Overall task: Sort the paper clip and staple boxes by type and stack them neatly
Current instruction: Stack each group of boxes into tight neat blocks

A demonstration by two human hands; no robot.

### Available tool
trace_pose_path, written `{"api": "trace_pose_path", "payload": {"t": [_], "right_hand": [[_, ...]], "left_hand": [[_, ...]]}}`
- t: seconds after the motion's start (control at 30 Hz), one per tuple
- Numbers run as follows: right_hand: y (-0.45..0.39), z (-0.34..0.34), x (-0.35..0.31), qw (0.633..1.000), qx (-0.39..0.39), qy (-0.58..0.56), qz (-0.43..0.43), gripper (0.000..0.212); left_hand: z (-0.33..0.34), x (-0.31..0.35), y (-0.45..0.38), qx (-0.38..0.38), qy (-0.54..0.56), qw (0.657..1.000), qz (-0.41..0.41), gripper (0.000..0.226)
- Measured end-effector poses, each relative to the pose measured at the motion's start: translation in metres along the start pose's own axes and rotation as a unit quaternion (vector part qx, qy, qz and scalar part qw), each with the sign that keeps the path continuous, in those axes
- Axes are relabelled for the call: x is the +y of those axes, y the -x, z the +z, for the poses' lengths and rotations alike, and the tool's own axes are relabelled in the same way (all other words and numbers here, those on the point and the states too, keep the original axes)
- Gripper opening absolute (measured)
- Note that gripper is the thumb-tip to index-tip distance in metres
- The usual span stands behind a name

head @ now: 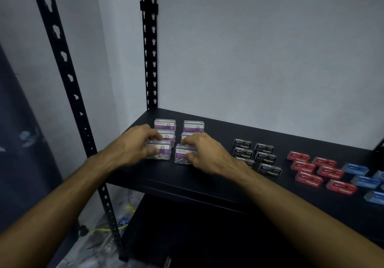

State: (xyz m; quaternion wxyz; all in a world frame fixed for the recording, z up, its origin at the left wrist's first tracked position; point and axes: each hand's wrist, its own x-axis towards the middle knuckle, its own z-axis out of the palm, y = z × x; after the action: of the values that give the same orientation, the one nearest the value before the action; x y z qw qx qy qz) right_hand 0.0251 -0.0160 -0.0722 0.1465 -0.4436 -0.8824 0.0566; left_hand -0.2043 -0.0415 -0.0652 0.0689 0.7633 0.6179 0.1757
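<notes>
Paper clip boxes [165,124] lie left of staple boxes [264,149].

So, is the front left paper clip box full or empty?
Not empty: silver clips show through the clear lower wall of the front left paper clip box. Whether completely full, cannot tell.

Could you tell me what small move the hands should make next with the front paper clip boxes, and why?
Probably nudge the two front paper clip boxes back and square them. The left hand and right hand each grip a front paper clip box, and the left one sits skewed against its column.
</notes>
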Motion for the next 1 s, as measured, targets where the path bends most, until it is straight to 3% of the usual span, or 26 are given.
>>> {"api": "trace_pose_path", "payload": {"t": [0.37, 1.0], "right_hand": [[0.021, -0.007, 0.016, 0.999, 0.002, -0.023, 0.038, 0.039], [0.028, -0.007, 0.022, 0.998, 0.002, -0.011, 0.057, 0.041]], "left_hand": [[0.024, 0.003, -0.005, 0.031, 0.051, 0.997, 0.038, 0.030], [0.037, 0.020, -0.020, 0.006, 0.071, 0.995, 0.063, 0.031]]}}
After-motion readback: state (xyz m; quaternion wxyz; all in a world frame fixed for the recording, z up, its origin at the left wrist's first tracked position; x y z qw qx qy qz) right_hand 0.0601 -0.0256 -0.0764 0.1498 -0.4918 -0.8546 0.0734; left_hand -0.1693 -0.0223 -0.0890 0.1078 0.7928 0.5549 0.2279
